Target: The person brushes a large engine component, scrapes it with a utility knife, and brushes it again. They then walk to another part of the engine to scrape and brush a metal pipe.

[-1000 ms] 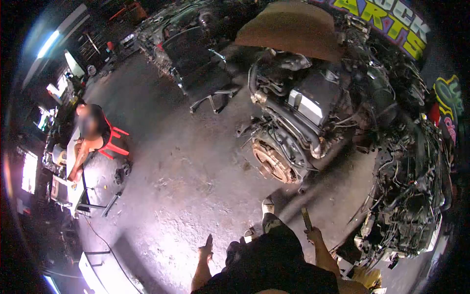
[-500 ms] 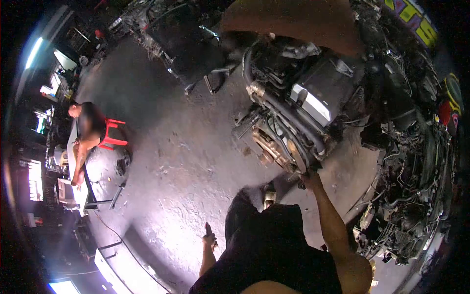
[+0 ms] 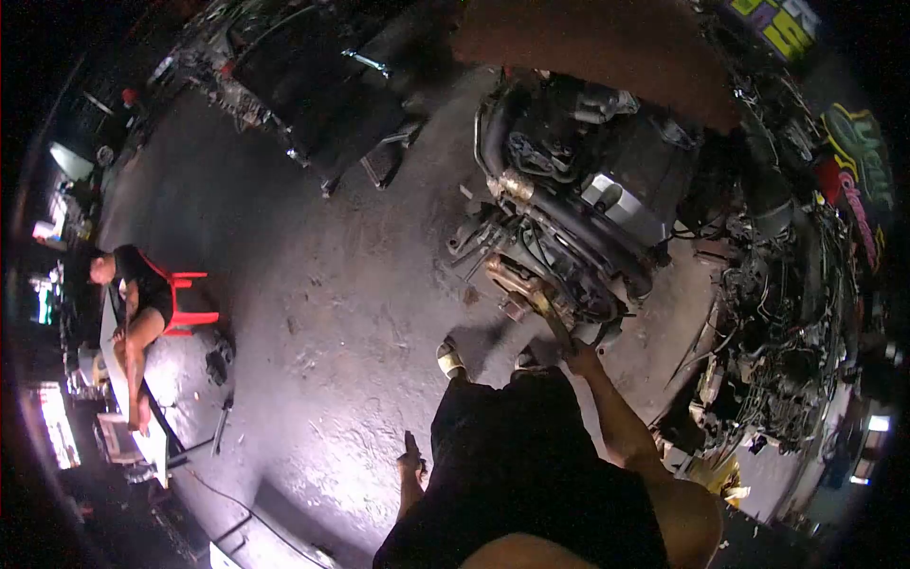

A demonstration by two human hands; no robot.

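Observation:
Low on my left side, my left hand [image 3: 410, 468] is closed around a dark narrow object [image 3: 410, 444] that sticks up past the fingers; its kind is too dim to tell. My right hand [image 3: 582, 359] reaches forward with fingers wrapped on the near end of a long brownish bar [image 3: 557, 325]. The bar's far end lies against a rusty metal part [image 3: 512, 277] at the front of a car engine [image 3: 569, 218]. Thick dark hoses and a silver-white cover piece [image 3: 611, 196] show on that engine, which rests on the floor.
A person [image 3: 137, 294] sits on a red plastic chair [image 3: 192, 303] at a low table [image 3: 156, 453] to the left. Piled engine parts and wiring [image 3: 768, 341] line the right side. A brown sheet [image 3: 597, 47] lies beyond the engine. A cable [image 3: 213, 493] crosses the floor [image 3: 341, 341].
The view has shifted, and both my feet now show. My right hand has moved a little left and the bar with it, its end now by the rusty part. My left hand stays low.

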